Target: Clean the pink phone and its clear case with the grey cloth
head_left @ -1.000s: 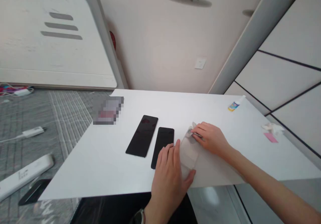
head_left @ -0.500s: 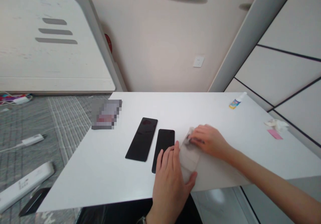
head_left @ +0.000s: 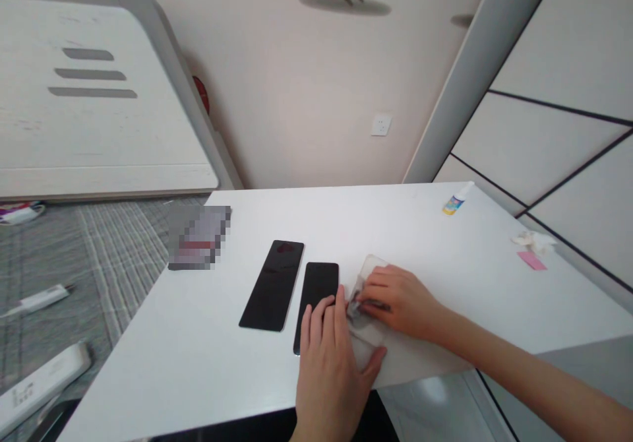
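A clear phone case lies on the white table, mostly under my hands. My left hand grips its near end, thumb on the right side and fingers flat on top. My right hand is closed on a small crumpled white wipe and presses it on the case's middle. Two black phones lie face up just left: a smaller one touching my left fingertips and a longer one beside it.
A small glue-like bottle lies at the table's far right. Crumpled paper and a pink slip sit near the right edge. A blurred card rests at the left corner. White devices lie on the grey bedding to the left.
My right hand has slid the wipe down the case from its far end toward my left hand. The left hand stays on the case's near end.
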Available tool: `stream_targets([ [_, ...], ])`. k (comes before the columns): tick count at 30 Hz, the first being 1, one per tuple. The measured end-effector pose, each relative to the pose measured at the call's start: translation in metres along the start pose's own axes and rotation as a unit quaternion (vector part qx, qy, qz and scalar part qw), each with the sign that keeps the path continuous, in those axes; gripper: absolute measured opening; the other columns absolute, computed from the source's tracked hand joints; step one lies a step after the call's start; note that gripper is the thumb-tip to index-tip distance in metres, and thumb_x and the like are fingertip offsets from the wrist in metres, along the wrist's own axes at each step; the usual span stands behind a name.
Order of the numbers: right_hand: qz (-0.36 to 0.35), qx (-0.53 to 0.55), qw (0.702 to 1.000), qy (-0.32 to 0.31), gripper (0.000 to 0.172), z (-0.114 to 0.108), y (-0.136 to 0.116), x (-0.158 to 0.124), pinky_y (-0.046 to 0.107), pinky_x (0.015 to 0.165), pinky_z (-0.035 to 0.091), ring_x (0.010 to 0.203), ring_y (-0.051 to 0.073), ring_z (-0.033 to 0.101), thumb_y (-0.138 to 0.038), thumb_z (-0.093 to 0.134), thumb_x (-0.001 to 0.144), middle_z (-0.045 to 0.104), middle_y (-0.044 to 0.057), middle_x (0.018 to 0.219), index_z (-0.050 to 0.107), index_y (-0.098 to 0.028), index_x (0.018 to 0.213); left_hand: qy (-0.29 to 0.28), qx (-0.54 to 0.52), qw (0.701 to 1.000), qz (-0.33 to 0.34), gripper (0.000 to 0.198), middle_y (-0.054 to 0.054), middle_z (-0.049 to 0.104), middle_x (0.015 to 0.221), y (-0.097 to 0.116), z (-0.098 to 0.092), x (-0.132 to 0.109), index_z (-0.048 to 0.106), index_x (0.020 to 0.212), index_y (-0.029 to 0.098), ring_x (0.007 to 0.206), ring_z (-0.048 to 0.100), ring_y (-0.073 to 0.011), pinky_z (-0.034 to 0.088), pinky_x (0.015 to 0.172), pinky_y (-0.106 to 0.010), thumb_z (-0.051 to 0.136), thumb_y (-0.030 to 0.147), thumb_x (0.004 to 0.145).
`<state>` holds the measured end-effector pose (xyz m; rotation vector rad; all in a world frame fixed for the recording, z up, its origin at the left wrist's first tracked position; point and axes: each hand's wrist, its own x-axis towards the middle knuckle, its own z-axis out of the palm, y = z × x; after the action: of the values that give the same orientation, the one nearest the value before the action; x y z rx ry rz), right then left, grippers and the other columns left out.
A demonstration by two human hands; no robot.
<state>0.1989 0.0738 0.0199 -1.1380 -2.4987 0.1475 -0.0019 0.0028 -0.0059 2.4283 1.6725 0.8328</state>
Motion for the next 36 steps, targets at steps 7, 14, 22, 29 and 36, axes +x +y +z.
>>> stream_targets([
  [7, 0.059, 0.041, 0.996, 0.053, 0.014, 0.002, 0.025, 0.002, 0.036, 0.085, 0.053, 0.101, 0.023, 0.064, -0.01, 0.06, 0.096, 0.069, 0.009, 0.112, 0.07, -0.02, 0.1, 0.01, 0.004, 1.0, 0.004, 0.104, -0.016, 0.064, 0.136, 0.0, 0.005, -0.002, 0.029, 0.157, 0.009, 0.128, 0.056, -0.0373, 0.043, 0.116, -0.061, 0.084, 0.032, 0.072],
  [14, 0.022, 0.092, 0.995, 0.005, 0.008, 0.01, -0.017, -0.009, 0.032, 0.075, 0.051, 0.087, 0.02, 0.065, -0.015, 0.068, 0.095, 0.071, 0.004, 0.098, 0.072, -0.022, 0.097, -0.008, 0.005, 1.0, 0.007, 0.108, -0.016, 0.063, 0.137, -0.002, 0.005, -0.003, 0.023, 0.161, 0.009, 0.132, 0.055, -0.0368, 0.041, 0.118, -0.059, 0.085, 0.039, 0.076],
  [22, 0.044, 0.003, 0.999, 0.032, 0.01, 0.001, 0.009, -0.002, 0.034, 0.073, 0.048, 0.087, 0.022, 0.065, -0.012, 0.067, 0.095, 0.072, 0.006, 0.095, 0.074, -0.019, 0.096, 0.009, 0.007, 1.0, -0.01, 0.113, -0.016, 0.064, 0.133, -0.001, 0.009, -0.004, 0.026, 0.16, 0.01, 0.127, 0.057, -0.0385, 0.042, 0.116, -0.06, 0.089, 0.036, 0.069],
  [29, 0.01, -0.011, 0.999, 0.032, 0.009, 0.003, 0.006, -0.002, 0.035, 0.079, 0.044, 0.088, 0.022, 0.064, -0.013, 0.07, 0.093, 0.073, 0.005, 0.096, 0.074, -0.02, 0.096, 0.016, 0.024, 1.0, -0.001, 0.109, -0.015, 0.064, 0.133, -0.001, 0.01, -0.004, 0.029, 0.159, 0.009, 0.127, 0.057, -0.0366, 0.041, 0.117, -0.058, 0.087, 0.037, 0.071],
  [36, -0.074, 0.021, 0.997, 0.009, 0.011, -0.002, 0.008, 0.003, 0.032, 0.074, 0.041, 0.08, 0.019, 0.06, -0.012, 0.066, 0.093, 0.071, 0.004, 0.087, 0.071, -0.019, 0.087, 0.002, 0.013, 1.0, -0.001, 0.104, -0.014, 0.063, 0.133, 0.0, 0.006, -0.001, 0.031, 0.158, 0.01, 0.128, 0.056, -0.0348, 0.038, 0.119, -0.057, 0.086, 0.037, 0.074],
])
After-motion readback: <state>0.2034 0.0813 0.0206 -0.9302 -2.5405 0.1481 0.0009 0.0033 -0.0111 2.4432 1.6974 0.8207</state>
